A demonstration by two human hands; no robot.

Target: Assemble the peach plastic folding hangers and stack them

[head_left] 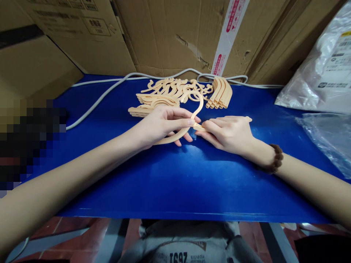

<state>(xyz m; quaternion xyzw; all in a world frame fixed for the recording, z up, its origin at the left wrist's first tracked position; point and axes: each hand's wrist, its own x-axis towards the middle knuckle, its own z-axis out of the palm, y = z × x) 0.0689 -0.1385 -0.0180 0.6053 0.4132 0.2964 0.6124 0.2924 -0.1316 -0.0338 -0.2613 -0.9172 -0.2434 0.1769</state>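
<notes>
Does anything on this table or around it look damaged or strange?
Yes, the cardboard behind the table looks damaged: a ragged mark slants across it, left of the printed tape, as if the surface were scraped or torn. I see no spill.

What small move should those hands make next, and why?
Probably the right hand should press its beige part gently toward the curved piece, since the two meet or nearly meet between the hands and the left hand grips the curved one.
</notes>
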